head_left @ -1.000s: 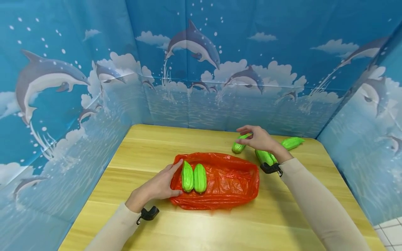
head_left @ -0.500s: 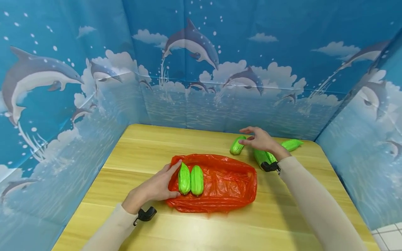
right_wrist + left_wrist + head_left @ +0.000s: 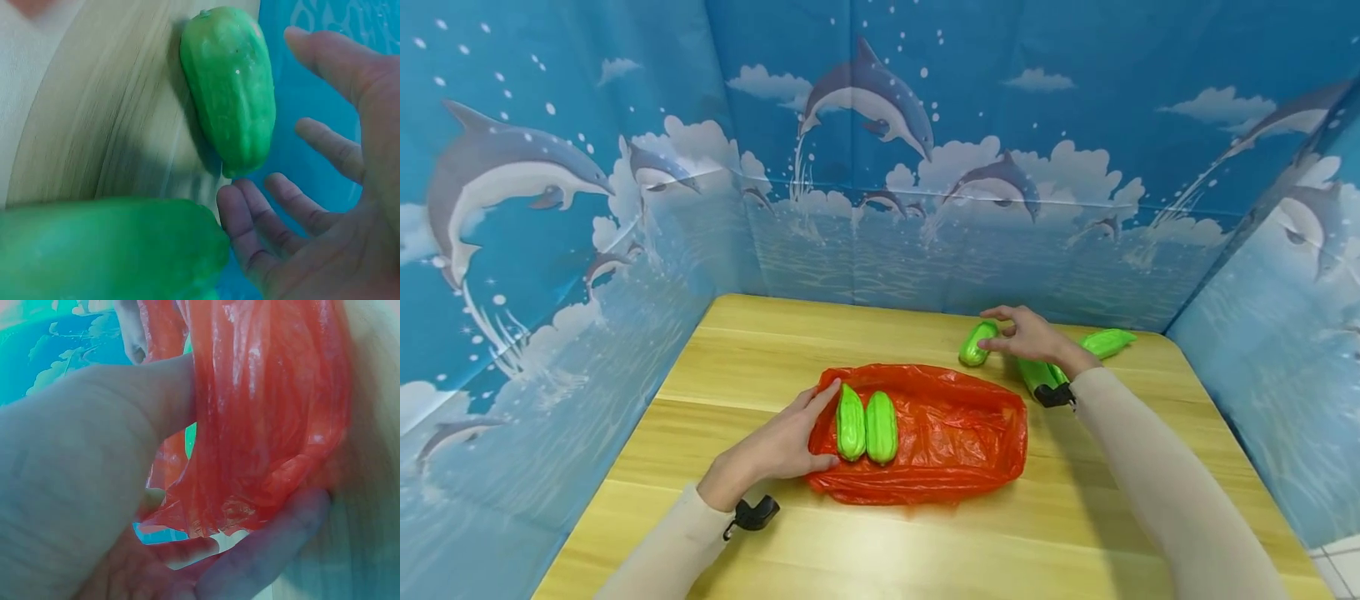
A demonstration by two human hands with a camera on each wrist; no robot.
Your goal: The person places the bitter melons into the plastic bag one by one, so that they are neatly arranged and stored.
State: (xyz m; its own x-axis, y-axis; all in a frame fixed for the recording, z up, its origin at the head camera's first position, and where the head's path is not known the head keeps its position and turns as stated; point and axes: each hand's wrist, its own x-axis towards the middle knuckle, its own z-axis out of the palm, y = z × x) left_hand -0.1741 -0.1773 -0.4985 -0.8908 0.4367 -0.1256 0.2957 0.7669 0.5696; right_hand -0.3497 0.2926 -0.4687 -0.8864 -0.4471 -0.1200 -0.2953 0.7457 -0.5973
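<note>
My left hand (image 3: pixel 778 442) holds the left end of a red plastic bag (image 3: pixel 951 442), thumb over the edge and other fingers outside; the left wrist view shows thin red plastic (image 3: pixel 262 412) between them. Inside the bag's left part lie two green ridged gourds (image 3: pixel 851 423), side by side. At the table's back, my right hand (image 3: pixel 1030 337) has spread, relaxed fingers beside a single green gourd (image 3: pixel 974 346). In the right wrist view that gourd (image 3: pixel 231 94) lies just off the fingertips, apparently not gripped.
More green gourds (image 3: pixel 1037 373) lie under my right wrist, partly hidden by it, and one (image 3: pixel 1108 342) lies farther right. The wooden table (image 3: pixel 760 337) is bordered by blue dolphin-print sheets (image 3: pixel 820 242) at the back and sides.
The right hand has drawn slightly rightward from the single gourd, which shows more fully. The left hand stays on the bag; the head view has shifted slightly.
</note>
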